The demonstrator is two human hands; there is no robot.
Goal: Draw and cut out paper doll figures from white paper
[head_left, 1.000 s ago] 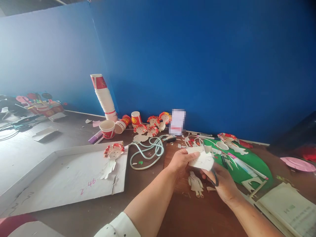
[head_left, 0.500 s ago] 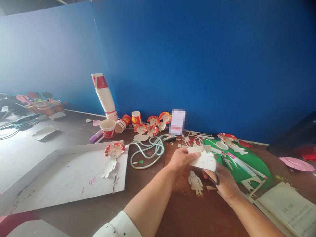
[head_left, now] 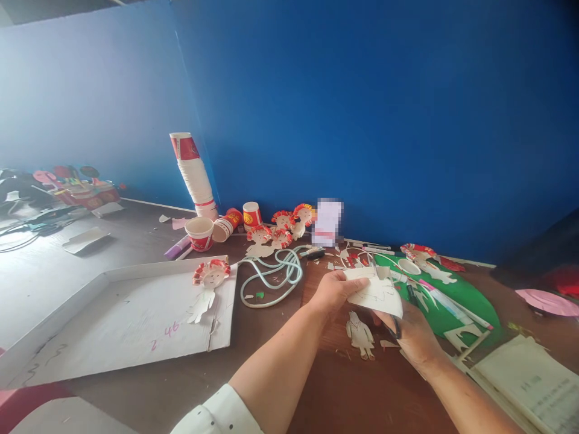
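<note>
A white piece of paper with a drawn outline is pinched between the thumb and fingers of my left hand. My right hand is closed round the dark handles of a pair of scissors just below the paper. The blades show in part at the paper's far edge; the rest is hidden behind it. On the brown table under my hands lies a cut-out paper figure. Beyond the paper, scraps are scattered.
At left is a white shallow box lid bearing a lion-like paper figure. Behind it stand stacked paper cups. A pale cable lies mid-table. To the right are a green sheet, markers and an open book.
The paper in my left hand has turned slightly, its right end now reaching a bit further right and lower. Both hands keep their hold, and the view has shifted slightly.
</note>
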